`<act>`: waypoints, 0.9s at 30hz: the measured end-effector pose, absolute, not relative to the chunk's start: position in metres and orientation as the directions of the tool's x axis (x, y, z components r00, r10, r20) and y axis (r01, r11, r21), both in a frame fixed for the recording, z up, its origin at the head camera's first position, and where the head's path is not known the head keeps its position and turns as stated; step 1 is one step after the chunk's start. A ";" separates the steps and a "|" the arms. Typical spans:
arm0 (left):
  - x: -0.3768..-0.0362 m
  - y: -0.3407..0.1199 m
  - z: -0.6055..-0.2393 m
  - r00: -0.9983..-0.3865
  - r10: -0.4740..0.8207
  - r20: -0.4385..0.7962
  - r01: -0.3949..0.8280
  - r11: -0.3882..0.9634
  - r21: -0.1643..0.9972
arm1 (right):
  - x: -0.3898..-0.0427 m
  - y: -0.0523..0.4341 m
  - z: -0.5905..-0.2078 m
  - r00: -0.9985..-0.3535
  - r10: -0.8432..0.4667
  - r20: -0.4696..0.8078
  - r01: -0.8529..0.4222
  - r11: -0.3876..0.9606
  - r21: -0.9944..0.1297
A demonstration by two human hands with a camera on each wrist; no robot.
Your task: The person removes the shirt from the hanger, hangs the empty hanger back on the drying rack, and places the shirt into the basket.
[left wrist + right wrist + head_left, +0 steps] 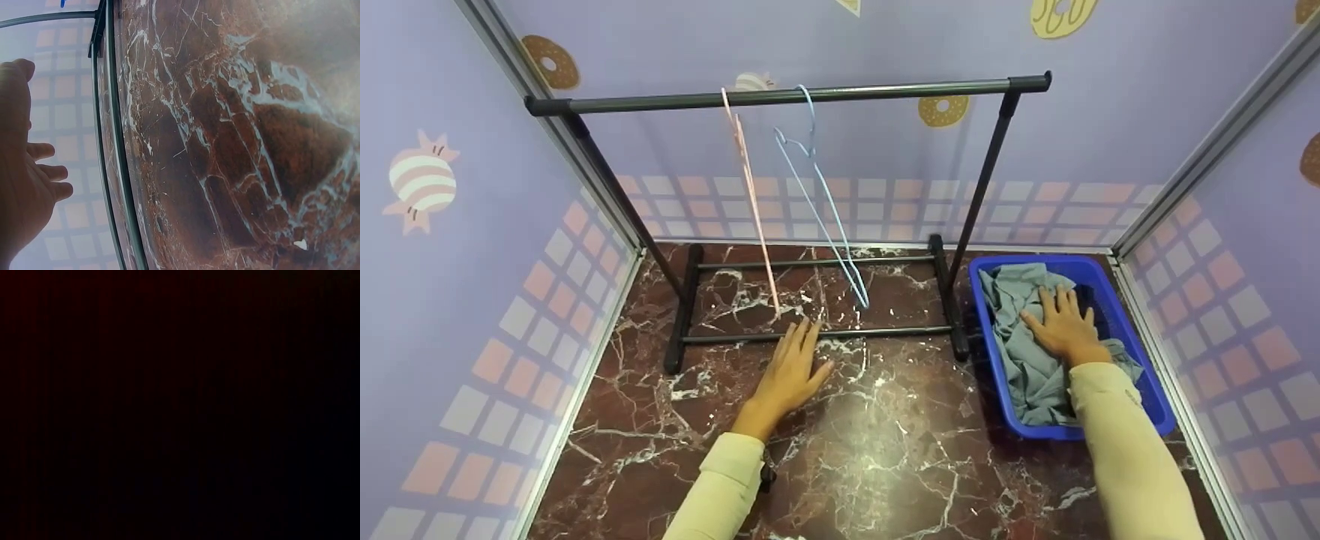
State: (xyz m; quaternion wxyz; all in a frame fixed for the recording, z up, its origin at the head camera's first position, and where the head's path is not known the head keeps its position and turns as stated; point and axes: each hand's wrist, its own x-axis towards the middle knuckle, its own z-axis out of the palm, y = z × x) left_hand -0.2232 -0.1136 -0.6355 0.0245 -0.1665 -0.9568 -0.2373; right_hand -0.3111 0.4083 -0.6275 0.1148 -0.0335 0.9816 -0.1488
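In the head view my right hand (1064, 328) rests on a crumpled grey-green cloth (1020, 360), its fingers spread. The cloth lies in a blue plastic basket (1005, 405), with a darker navy fabric (1086, 300) beside it. My left hand (790, 367) is held out in front of the rack with extended fingers and nothing in it; the left wrist view shows the same hand (28, 163) at its left edge. Nearest to it hang a pink hanger (754, 202) and a light blue hanger (829, 195). The right wrist view is almost black.
A black garment rack (885, 92) stands across the back, its feet on the dark red marbled floor (870, 435). Purple patterned walls (1110, 135) enclose the left, back and right sides. The basket stands to the right of the rack, close to the right wall.
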 end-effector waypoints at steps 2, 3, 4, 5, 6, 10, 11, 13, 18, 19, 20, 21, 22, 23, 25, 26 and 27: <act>-0.223 -0.113 -0.635 -0.942 0.310 0.129 0.334 0.835 0.438 | -0.311 0.407 -0.631 -0.965 -0.099 -0.243 -0.023 0.954 -0.297; -0.223 -0.113 -0.635 -0.942 0.312 0.125 0.335 0.838 0.431 | -0.311 0.407 -0.633 -0.961 -0.099 -0.260 -0.018 0.954 -0.298; -0.224 -0.113 -0.635 -0.942 0.314 0.120 0.335 0.840 0.427 | -0.310 0.407 -0.634 -0.956 -0.099 -0.277 -0.014 0.955 -0.296; -0.224 -0.112 -0.635 -0.942 0.316 0.115 0.335 0.842 0.424 | -0.310 0.408 -0.636 -0.951 -0.103 -0.292 -0.012 0.955 -0.297; -0.224 -0.112 -0.635 -0.941 0.318 0.112 0.335 0.841 0.426 | -0.309 0.408 -0.637 -0.946 -0.102 -0.306 -0.007 0.955 -0.296; -0.225 -0.107 -0.635 -0.941 0.323 0.098 0.332 0.835 0.439 | -0.305 0.411 -0.637 -0.937 -0.097 -0.336 0.008 0.954 -0.300; -0.225 -0.106 -0.635 -0.941 0.324 0.098 0.333 0.833 0.441 | -0.303 0.413 -0.636 -0.938 -0.096 -0.334 0.011 0.953 -0.304; -0.227 -0.104 -0.634 -0.940 0.328 0.099 0.337 0.837 0.430 | -0.302 0.416 -0.632 -0.941 -0.090 -0.325 0.016 0.951 -0.309; -0.231 -0.102 -0.631 -0.928 0.354 0.118 0.373 0.859 0.351 | -0.299 0.420 -0.617 -0.953 -0.078 -0.292 0.024 0.943 -0.331; -0.232 -0.102 -0.630 -0.927 0.356 0.119 0.375 0.865 0.333 | -0.299 0.419 -0.613 -0.956 -0.077 -0.284 0.023 0.942 -0.335; -0.233 -0.103 -0.629 -0.926 0.358 0.120 0.377 0.869 0.319 | -0.299 0.418 -0.609 -0.958 -0.076 -0.276 0.023 0.941 -0.338; -0.234 -0.103 -0.628 -0.926 0.357 0.120 0.377 0.872 0.311 | -0.299 0.417 -0.604 -0.961 -0.076 -0.267 0.020 0.940 -0.340; -0.235 -0.103 -0.627 -0.928 0.354 0.119 0.373 0.876 0.306 | -0.299 0.416 -0.599 -0.964 -0.078 -0.253 0.015 0.938 -0.347; -0.236 -0.103 -0.625 -0.929 0.349 0.119 0.369 0.878 0.305 | -0.299 0.414 -0.593 -0.969 -0.079 -0.236 0.010 0.936 -0.353; -0.236 -0.103 -0.622 -0.932 0.342 0.124 0.363 0.879 0.308 | -0.298 0.410 -0.580 -0.976 -0.085 -0.202 -0.006 0.931 -0.365; -0.236 -0.103 -0.620 -0.933 0.338 0.126 0.361 0.880 0.310 | -0.297 0.407 -0.572 -0.979 -0.090 -0.182 -0.016 0.928 -0.373; -0.236 -0.103 -0.617 -0.934 0.334 0.129 0.358 0.880 0.312 | -0.295 0.405 -0.566 -0.982 -0.095 -0.161 -0.027 0.924 -0.380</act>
